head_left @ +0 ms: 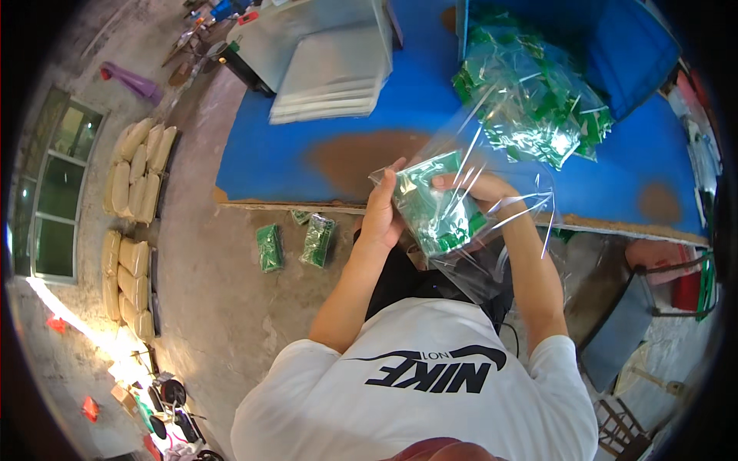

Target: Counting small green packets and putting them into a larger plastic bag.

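Observation:
A stack of flat green packets (430,211) sits between my hands, just off the table's front edge, within a large clear plastic bag (538,201). My left hand (380,211) grips the stack's left side through the film, its thumb upward along the edge. On the other side my right hand (483,187) is closed on the packets, thumb lying across their top face. Loose film spreads over my right wrist; whether that hand is inside the bag I cannot tell. The bag's lower part hangs toward my lap.
On the blue table (269,157) lie a heap of green packets (534,92) before a blue bin (634,46) and a pile of clear bags (330,77). Packed green bundles (317,240) rest on the floor. Stacked sacks (134,173) stand left; a chair (619,330) stands right.

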`<state>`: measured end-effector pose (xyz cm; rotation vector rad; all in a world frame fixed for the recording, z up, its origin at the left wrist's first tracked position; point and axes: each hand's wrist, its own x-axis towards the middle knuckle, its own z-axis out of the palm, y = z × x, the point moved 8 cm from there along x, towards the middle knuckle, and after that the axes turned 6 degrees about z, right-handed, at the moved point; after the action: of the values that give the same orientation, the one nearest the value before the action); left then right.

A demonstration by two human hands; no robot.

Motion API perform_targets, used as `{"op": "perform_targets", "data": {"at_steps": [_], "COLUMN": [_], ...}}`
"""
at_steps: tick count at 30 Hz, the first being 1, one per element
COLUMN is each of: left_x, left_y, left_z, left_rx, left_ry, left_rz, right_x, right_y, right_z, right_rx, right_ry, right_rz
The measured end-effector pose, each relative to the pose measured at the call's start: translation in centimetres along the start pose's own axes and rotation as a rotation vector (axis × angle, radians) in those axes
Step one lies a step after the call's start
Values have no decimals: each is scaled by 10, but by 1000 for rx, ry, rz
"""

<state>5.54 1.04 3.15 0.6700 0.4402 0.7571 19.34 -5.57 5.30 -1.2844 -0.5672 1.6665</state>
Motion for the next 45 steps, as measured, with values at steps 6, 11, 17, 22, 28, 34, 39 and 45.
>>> {"op": "perform_targets", "data": {"at_steps": [6,11,17,22,28,34,39,45], "left_x": [1,19,23,11,0,2,29,42], "left_y": [-13,4,3,4,16,27,83,106], "left_z": [-19,-35,-52,-33,-52,-88,-92,-15], "left_rx": [-121,-163,-90,-73,-107,165,592,1398], "left_ry": [54,135,340,243,309,381,407,-114], "left_rz": [-103,-17,44,-40,-83,-230,190,617], "right_x": [14,19,2,9,16,9,18,-38], "right_y": [-3,16,21,20,19,50,33,98], "right_z": [4,18,26,44,75,2,9,55], "right_rx": [-10,781,1065,1043,975,440,292,739], "right_ry": [55,-202,-229,-358,-381,248,139,-57], "right_rz": [68,-44,-302,-290,-16,-154,-314,-175]}}
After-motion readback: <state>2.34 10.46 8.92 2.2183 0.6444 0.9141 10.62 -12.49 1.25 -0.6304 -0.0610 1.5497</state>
